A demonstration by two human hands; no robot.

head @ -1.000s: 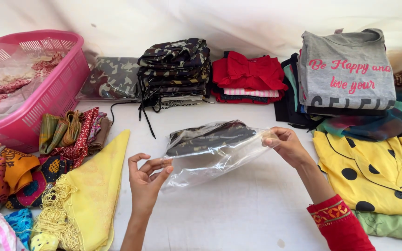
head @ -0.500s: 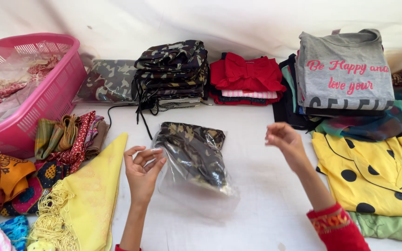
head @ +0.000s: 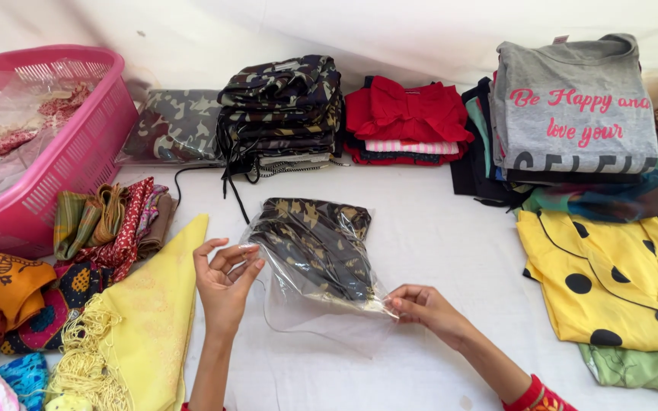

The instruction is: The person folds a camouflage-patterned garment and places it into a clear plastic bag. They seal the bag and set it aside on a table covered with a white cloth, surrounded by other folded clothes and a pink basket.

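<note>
Holding a bagged camouflage garment [head: 314,247] by its clear plastic bag [head: 321,312].
My left hand [head: 226,285] fingers pinch the bag's left edge; my right hand [head: 420,308] fingers grip its near right corner.

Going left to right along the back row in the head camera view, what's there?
Pink plastic basket → flat camouflage packet in clear plastic → stack of folded camouflage garments → pile topped by a folded red garment → stack topped by a grey printed T-shirt.
</note>
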